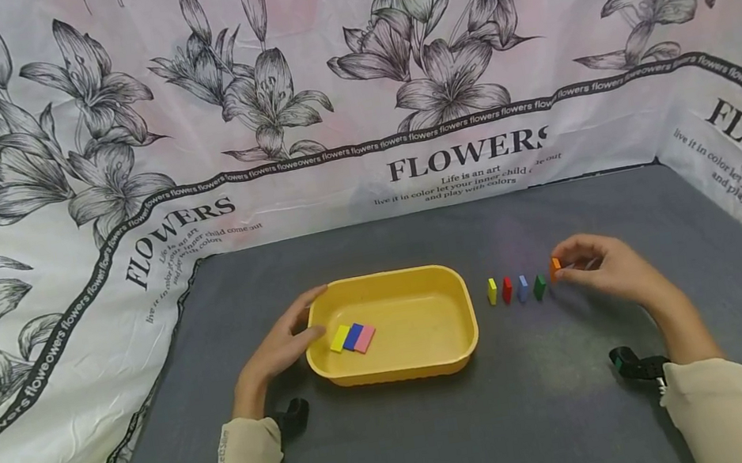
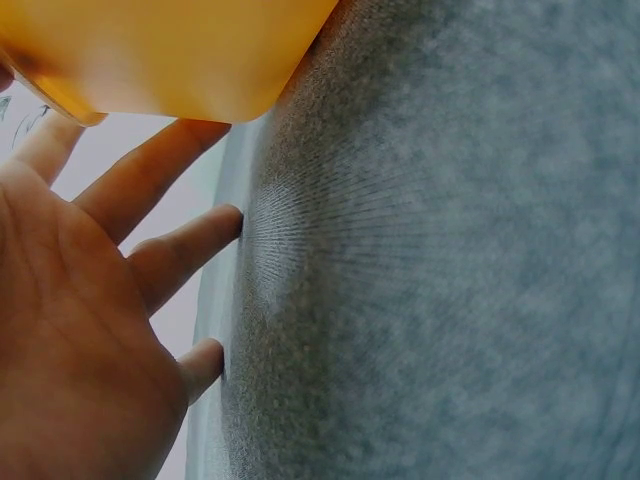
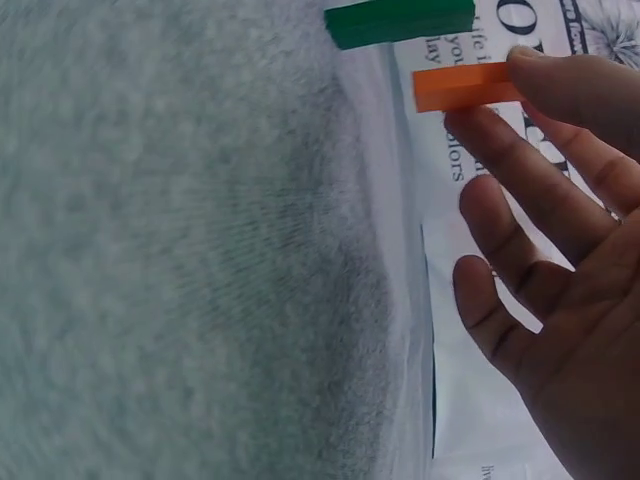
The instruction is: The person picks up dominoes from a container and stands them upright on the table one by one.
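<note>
My right hand [image 1: 607, 268] pinches an orange domino block [image 3: 460, 87] upright between thumb and fingertips, at the right end of a row. The other fingers are spread below it in the right wrist view. Left of it stand a green domino [image 1: 540, 286], a light blue domino [image 1: 523, 288], a red domino [image 1: 507, 289] and a yellow domino [image 1: 492, 291]. My left hand [image 1: 283, 342] holds the yellow tray [image 1: 399, 374] at its left end, thumb over the rim. In the left wrist view, its lower fingertips [image 2: 228, 220] reach down to the tabletop outside the tray.
Inside the tray, a yellow block [image 1: 340, 338], a blue block [image 1: 353, 336] and a pink block [image 1: 365, 339] lie side by side at the left. Floral cloth [image 1: 336, 189] hangs around the dark grey table [image 1: 459, 434]. Dark wrist devices [image 1: 639, 366] sit by both cuffs.
</note>
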`<state>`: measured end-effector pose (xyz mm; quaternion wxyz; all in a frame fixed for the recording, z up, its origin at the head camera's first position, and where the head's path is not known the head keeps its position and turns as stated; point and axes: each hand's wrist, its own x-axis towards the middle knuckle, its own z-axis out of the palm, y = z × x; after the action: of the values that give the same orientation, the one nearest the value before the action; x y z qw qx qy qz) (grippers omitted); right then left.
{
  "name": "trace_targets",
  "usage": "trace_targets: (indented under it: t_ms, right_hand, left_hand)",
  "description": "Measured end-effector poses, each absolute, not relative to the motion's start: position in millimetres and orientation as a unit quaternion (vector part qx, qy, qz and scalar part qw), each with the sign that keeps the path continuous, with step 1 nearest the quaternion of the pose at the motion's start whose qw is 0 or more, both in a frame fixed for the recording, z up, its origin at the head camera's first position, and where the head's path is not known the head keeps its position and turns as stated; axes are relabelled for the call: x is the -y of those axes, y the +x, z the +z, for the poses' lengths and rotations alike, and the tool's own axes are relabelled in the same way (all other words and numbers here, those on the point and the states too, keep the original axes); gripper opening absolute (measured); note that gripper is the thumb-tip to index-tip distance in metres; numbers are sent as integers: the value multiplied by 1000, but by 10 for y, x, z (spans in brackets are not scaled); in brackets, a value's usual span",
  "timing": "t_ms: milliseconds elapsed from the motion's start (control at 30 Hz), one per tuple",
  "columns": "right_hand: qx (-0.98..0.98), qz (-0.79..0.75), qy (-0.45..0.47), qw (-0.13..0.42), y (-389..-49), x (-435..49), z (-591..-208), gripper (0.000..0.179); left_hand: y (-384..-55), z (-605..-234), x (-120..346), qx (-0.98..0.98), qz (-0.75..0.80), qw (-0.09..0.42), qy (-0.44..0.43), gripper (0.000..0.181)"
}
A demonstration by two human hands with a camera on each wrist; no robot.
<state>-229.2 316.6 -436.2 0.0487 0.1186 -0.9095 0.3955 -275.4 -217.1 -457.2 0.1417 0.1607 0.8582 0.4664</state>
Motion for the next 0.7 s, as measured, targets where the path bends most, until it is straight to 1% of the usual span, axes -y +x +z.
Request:
trace_targets:
  t_ms: [300,700]
  right_hand:
    - [910,394,132,-4,-2323,-3175,-4421,23]
    - [907,399,132,-30,-2318,-3183,-4429,24]
  left_hand:
    - [-2752,-4587,2154,-862,462,137,159,67]
    - [-2769,-4590,2173,-859,463,139,166,66]
